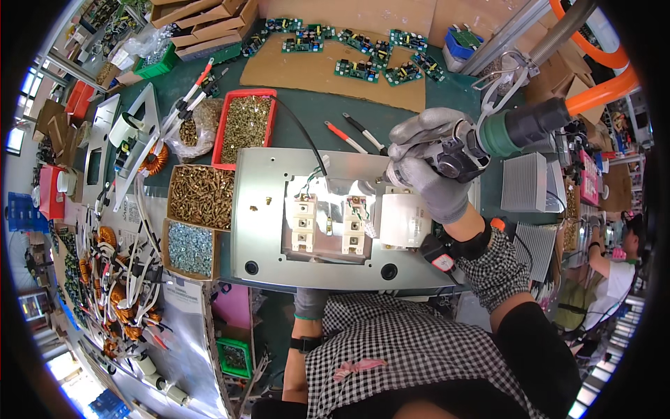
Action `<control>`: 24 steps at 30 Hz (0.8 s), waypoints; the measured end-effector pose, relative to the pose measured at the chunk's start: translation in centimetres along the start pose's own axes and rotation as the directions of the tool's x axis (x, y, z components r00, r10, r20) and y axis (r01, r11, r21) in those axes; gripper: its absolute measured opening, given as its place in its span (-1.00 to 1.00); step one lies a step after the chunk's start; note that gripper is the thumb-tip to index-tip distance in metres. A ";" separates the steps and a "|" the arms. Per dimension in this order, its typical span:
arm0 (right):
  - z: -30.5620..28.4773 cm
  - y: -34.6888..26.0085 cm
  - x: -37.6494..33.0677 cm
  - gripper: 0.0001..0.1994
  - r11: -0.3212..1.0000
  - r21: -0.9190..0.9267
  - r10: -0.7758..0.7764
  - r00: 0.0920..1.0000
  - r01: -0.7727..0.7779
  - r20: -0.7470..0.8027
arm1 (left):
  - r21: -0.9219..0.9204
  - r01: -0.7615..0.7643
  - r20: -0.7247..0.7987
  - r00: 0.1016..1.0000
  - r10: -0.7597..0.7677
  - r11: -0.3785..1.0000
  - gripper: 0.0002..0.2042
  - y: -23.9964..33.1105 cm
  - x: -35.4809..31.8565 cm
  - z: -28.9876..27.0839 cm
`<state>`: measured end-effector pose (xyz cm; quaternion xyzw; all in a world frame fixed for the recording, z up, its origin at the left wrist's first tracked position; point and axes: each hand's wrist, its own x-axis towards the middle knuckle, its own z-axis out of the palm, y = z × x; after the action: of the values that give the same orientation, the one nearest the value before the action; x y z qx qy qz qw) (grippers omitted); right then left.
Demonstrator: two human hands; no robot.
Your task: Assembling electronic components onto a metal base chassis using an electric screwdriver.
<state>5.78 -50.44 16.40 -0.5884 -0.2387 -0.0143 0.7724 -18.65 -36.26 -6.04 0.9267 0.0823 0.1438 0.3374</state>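
Two gloved hands belong to the person in the checked shirt: the left hand (309, 302) hangs low at the near bench edge, its fingers hidden, so whether they are spread or curled cannot be told. Just beyond lies the grey metal plate (262, 209) on the dark green bench (307, 112), flat, with two white modules (328, 223) set side by side in its middle and a white block (405, 220) at their right. Thin wires rise from the modules. The right hand (429, 171), in a grey glove, is wrapped with fingers closed around the grip of a powered screwdriver (488, 140), whose tip points down onto the plate's far right part, above the white block. An orange hose (604, 87) runs off from the tool's rear.

Left of the plate stand cardboard boxes of brass screws (201, 197) and silvery screws (190, 248); farther back, a red tray (244, 126) of screws. Copper coils (115, 279) and white cables crowd the left side. Green circuit boards (363, 52) lie on cardboard at the far edge. Another person (614, 272) works at the right.
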 end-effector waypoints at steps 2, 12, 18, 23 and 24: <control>-0.1 -0.1 0.0 -0.56 1.000 0.004 0.015 1.000 -0.015 0.002 | 0.010 0.000 -0.002 1.000 0.000 1.000 -0.78 0.0 0.0 0.0; 0.7 0.0 -0.1 -0.55 1.000 0.028 0.008 1.000 -0.008 0.002 | 0.039 0.001 -0.025 1.000 0.000 0.999 -0.85 0.0 -0.4 0.2; 1.2 -0.6 0.3 -0.62 0.998 0.001 0.069 0.997 -0.069 -0.021 | 0.061 0.009 0.013 1.000 -0.010 0.998 -0.89 0.3 0.0 0.2; 1.2 -0.6 0.6 -0.61 0.999 0.039 -0.019 1.000 0.020 -0.025 | -0.069 0.024 0.070 0.997 -0.019 0.997 -0.89 0.9 0.6 -0.3; 1.1 -0.6 0.6 -0.61 1.000 0.029 -0.004 1.000 0.004 -0.019 | -0.124 0.058 0.062 0.997 -0.051 0.991 -0.88 1.0 0.5 -0.4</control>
<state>5.79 -49.43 17.37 -0.5765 -0.2330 -0.0179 0.7830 -18.21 -36.65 -4.93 0.9047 0.0883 0.1122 0.4014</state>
